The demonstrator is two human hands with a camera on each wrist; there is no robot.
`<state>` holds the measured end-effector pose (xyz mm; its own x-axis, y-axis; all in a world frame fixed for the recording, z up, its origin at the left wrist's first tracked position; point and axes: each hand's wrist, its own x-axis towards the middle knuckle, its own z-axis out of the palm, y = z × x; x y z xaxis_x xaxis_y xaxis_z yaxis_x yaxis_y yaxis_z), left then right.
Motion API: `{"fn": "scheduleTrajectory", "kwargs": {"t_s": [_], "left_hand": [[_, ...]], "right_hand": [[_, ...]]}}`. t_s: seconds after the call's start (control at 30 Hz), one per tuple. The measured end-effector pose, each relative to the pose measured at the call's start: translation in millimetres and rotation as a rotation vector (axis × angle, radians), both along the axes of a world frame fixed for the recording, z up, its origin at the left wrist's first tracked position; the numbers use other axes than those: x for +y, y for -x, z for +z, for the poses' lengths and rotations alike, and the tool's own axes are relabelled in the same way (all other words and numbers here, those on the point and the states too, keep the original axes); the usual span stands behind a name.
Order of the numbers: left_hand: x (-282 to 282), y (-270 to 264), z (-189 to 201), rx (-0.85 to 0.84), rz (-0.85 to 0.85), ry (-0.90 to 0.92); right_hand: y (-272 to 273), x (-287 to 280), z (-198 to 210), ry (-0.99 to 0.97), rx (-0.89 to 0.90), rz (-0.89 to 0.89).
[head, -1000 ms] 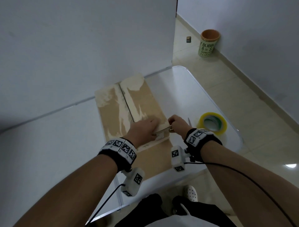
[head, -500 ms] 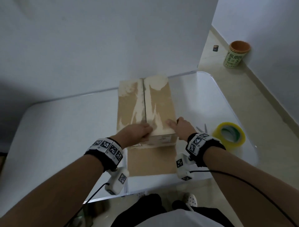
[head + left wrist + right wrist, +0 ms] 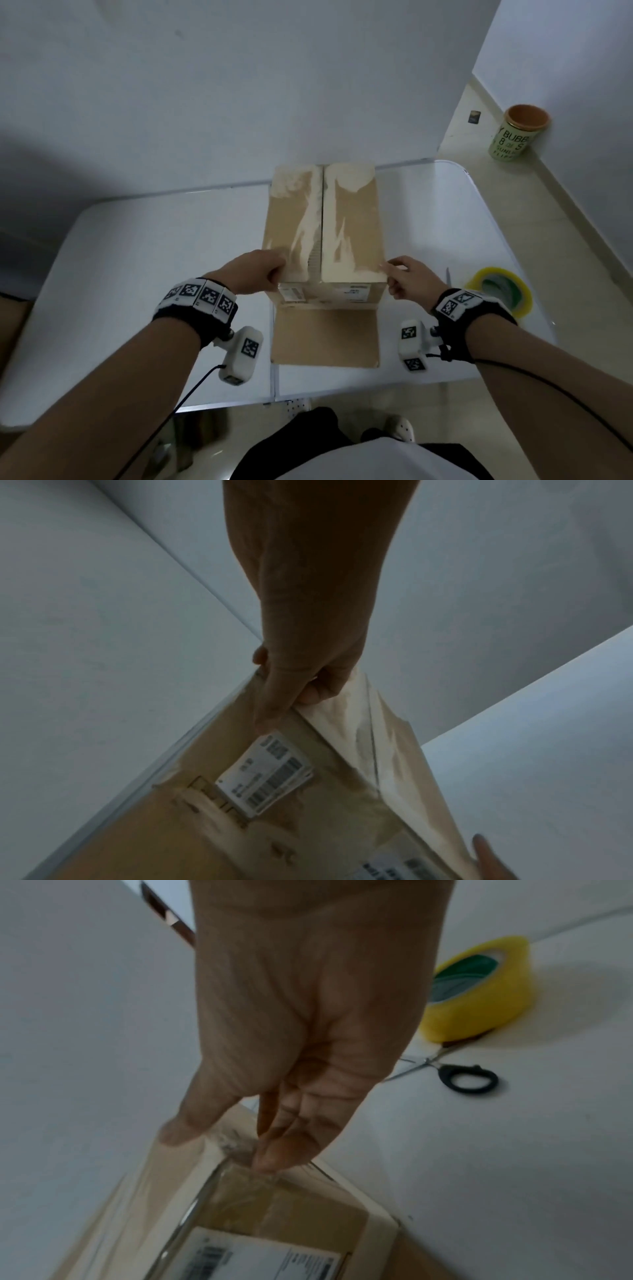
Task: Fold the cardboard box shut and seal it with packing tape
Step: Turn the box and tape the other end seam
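A brown cardboard box (image 3: 352, 219) stands in the middle of the white table (image 3: 154, 274), its two top flaps closed along a centre seam. My left hand (image 3: 279, 274) grips the near left top corner; in the left wrist view the left hand (image 3: 291, 707) has its thumb on the labelled front face and its fingers curled on top. At the near right corner my right hand (image 3: 390, 279) pinches the box (image 3: 291, 1218), thumb on top and fingers down the side, over clear tape. One flap (image 3: 325, 337) lies flat on the table in front. The yellow tape roll (image 3: 522, 303) sits to the right.
Scissors (image 3: 466, 1079) lie on the table between the box and the tape roll (image 3: 486, 1007). A white wall runs close behind the box. A green bin (image 3: 513, 140) stands on the floor at the far right. The table's near edge is just below the flat flap.
Both hands have slid apart from the middle of the near top edge to the two near corners. The box now sits square to me, and my head has shifted left.
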<state>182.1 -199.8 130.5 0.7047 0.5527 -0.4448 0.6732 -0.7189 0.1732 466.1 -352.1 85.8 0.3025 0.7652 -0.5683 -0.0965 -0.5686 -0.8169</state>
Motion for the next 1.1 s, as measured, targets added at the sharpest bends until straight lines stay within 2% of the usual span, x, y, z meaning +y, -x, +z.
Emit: {"fn": "scheduleTrajectory", "kwargs": {"t_s": [0.13, 0.33, 0.4, 0.47, 0.57, 0.6, 0.63, 0.7, 0.73, 0.83, 0.97, 1.1], "left_hand": [[1.7, -11.2, 2.0, 0.108, 0.031, -0.006], [1.7, -17.5, 4.8, 0.208, 0.075, 0.029], [0.2, -21.1, 11.7, 0.239, 0.137, 0.102], [3.0, -27.6, 14.6, 0.183, 0.220, 0.079], [7.8, -44.7, 12.4, -0.016, 0.392, -0.102], [8.1, -53.4, 9.4, -0.038, 0.399, -0.130], [4.7, -63.9, 10.1, -0.020, 0.335, -0.123], [-4.1, -85.2, 7.5, 0.007, 0.204, -0.045], [-7.9, -94.7, 6.1, -0.005, 0.216, 0.005], [-7.6, -108.2, 3.1, 0.030, 0.315, 0.107], [-1.2, -106.2, 10.2, 0.036, 0.294, 0.202], [-1.2, -101.0, 4.7, 0.039, 0.309, 0.201]], "right_hand": [[3.7, 0.0, 10.1, -0.005, -0.059, 0.028], [-5.5, 6.6, 35.0, 0.104, -0.001, 0.211], [-5.8, 6.4, 35.2, 0.109, -0.076, 0.307], [-7.2, 11.7, 39.3, 0.115, -0.185, 0.437], [-7.3, 20.1, 57.1, 0.171, -0.227, 0.546], [-3.7, 21.2, 61.9, 0.185, -0.202, 0.581], [2.5, 21.1, 66.1, 0.191, -0.169, 0.625], [22.9, 22.1, 65.7, 0.174, -0.140, 0.711], [34.3, 23.7, 62.6, 0.162, -0.143, 0.732], [54.2, 31.4, 48.3, 0.138, -0.157, 0.736], [53.3, 37.3, 41.9, 0.160, -0.120, 0.638], [55.7, 41.9, 41.1, 0.202, 0.035, 0.551]]}}
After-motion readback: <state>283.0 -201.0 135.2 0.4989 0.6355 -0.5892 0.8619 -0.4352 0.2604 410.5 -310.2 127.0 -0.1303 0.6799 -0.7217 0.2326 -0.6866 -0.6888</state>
